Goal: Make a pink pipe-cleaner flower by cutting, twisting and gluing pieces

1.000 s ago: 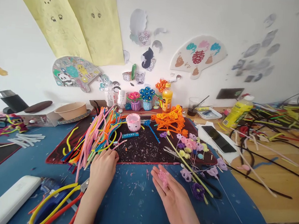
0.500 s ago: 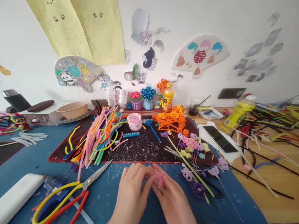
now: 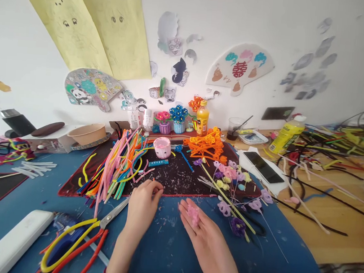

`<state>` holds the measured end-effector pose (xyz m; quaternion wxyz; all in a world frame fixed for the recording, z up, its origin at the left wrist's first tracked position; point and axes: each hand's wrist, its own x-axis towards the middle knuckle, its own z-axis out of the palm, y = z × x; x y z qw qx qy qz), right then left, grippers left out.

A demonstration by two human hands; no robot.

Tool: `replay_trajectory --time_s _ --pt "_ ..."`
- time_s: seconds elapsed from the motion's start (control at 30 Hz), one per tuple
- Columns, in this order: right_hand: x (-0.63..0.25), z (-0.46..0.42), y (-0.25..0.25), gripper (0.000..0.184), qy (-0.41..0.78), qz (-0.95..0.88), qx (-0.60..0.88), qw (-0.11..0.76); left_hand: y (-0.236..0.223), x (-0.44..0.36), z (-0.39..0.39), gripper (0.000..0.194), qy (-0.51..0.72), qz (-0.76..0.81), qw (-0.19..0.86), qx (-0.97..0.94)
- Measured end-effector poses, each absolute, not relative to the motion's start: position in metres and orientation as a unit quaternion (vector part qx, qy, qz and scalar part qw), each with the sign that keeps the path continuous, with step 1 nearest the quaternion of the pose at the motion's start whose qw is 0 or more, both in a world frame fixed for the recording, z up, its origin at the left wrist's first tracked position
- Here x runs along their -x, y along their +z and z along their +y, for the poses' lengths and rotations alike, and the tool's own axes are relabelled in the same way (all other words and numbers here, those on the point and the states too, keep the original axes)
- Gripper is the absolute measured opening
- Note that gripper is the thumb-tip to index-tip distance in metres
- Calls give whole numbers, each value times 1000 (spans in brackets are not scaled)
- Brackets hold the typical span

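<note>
Two hands that had come together over the right palm half a second earlier were apart again. The left hand [image 3: 142,202] had gone from the right one back to the front edge of the dark mat [image 3: 178,187], its fingers curled downward with the tips drawn close together; whether they pinched a scrap there, I could not tell. A second earlier it had been at that same edge, but farther left, by the bundle of pipe cleaners [image 3: 113,162].

The right hand [image 3: 207,237] had barely moved. Its palm faced up above the blue tabletop [image 3: 162,259], the fingers stretched out and lying loosely side by side, and on them sat the small heap of pink bits [image 3: 192,215]. Nothing else could be made out in that palm. The pink heap looked much the same size as before, so any addition was too small to see.

For the work, the shift suggested a back-and-forth: the left hand did the reaching while the right served as a tray. Pale crumbs were strewn over the mat near the left fingers. The scissors [image 3: 109,218] lay with their blades pointing toward the left hand, untouched as far as could be seen, and the pink cup [image 3: 162,148] stood upright farther back on the mat.
</note>
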<state>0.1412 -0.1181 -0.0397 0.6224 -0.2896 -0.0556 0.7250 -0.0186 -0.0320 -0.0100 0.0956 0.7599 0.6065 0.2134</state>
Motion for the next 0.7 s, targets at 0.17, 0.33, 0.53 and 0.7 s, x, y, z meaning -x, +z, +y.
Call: replay_trajectory --time_s 0.17,0.33,0.53,0.7 --pt "-141 -118 -44 39 717 -76 284 632 -17 25 -1 9 166 588 84 -787" --pt "-141 -119 -53 35 715 -87 287 631 -18 16 0 11 139 578 66 -801" --pt "-146 -119 -53 30 716 -103 279 631 -16 15 -1 17 149 570 86 -803" --pt "-143 -114 -51 29 709 -73 275 645 -2 -1 -36 16 177 498 176 -831"
